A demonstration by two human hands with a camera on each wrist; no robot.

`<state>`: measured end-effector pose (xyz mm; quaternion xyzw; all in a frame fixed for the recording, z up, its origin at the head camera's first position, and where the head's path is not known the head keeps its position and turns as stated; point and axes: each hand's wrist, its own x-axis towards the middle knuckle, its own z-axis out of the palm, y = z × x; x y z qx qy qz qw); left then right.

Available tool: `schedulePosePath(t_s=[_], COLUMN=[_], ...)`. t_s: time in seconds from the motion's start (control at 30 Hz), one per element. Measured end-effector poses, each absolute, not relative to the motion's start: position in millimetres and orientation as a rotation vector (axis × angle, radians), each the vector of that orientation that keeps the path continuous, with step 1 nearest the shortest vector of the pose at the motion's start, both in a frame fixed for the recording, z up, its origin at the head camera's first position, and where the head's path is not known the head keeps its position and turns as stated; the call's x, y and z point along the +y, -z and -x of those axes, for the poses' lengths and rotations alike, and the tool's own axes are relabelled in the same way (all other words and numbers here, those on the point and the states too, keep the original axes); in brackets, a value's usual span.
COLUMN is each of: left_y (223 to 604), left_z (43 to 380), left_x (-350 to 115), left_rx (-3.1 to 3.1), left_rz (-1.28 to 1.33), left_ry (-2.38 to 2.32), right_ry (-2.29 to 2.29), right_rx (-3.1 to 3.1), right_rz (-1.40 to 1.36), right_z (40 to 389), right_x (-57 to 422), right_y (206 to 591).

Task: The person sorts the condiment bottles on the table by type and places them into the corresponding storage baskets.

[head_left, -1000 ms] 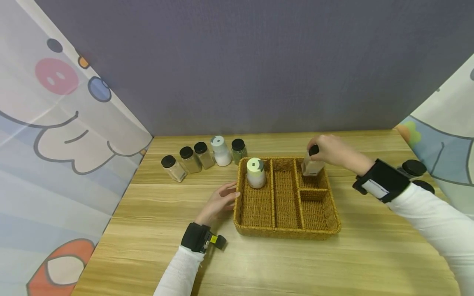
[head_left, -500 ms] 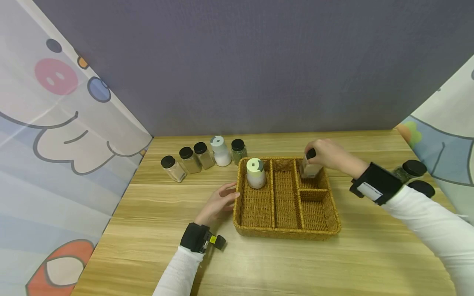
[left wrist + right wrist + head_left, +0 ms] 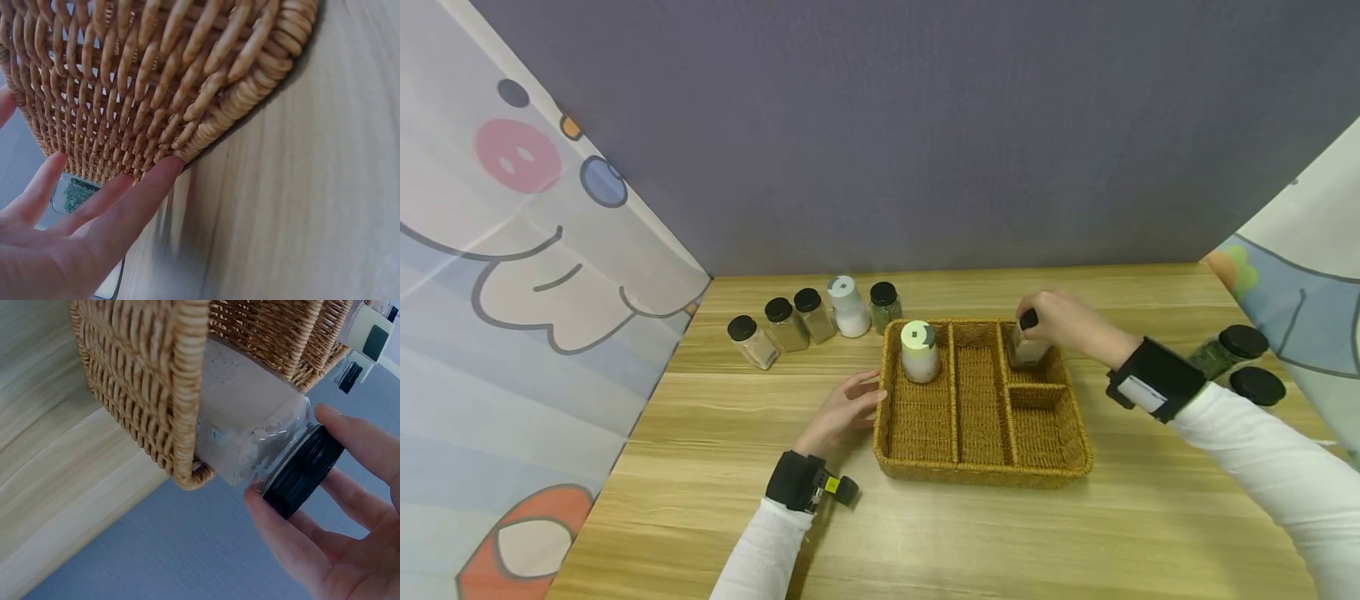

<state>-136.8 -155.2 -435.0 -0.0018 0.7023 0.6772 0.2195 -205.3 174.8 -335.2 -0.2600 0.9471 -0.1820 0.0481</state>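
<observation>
A wicker basket (image 3: 985,473) with several compartments sits on the table. My right hand (image 3: 1063,318) pinches a clear spice jar (image 3: 1024,350) near its black lid (image 3: 304,470), thumb on one side and fingers on the other. Pale powder fills most of this jar, and its lower part is inside the back right compartment. Whether its base touches the bottom is hidden. My left hand (image 3: 842,408) rests its extended fingertips against the basket's left outer wall. In the left compartment, towards the back, stands a white bottle with a pale green cap (image 3: 919,350).
Left of the basket stand several black-lidded jars, among them a green-filled jar (image 3: 885,307) and a leaning pale jar (image 3: 752,342). Between them is a white bottle (image 3: 848,308). At the right edge are two more dark-lidded jars (image 3: 1225,354). A grey partition (image 3: 925,142) rises behind the table.
My right hand has come down and slightly left with the jar, which sits lower in the back right compartment. The left hand and basket stay in place.
</observation>
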Motion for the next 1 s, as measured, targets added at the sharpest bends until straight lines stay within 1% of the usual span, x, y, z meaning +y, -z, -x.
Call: schedulePosePath(t_s=[0.17, 0.6, 1.0], left_y=[424, 425, 448], left_z=[132, 132, 139], left_x=[-152, -152, -156], left_rx=[1.958, 1.959, 1.958], left_rz=[-0.002, 0.007, 0.018], left_ry=[-1.866, -1.873, -1.907], right_ry=[0.58, 0.562, 0.505], right_rx=[2.88, 2.875, 2.908], right_rz=[0.782, 0.765, 0.764], right_z=[206, 207, 205], right_x=[176, 175, 171], right_y=[340, 348, 351])
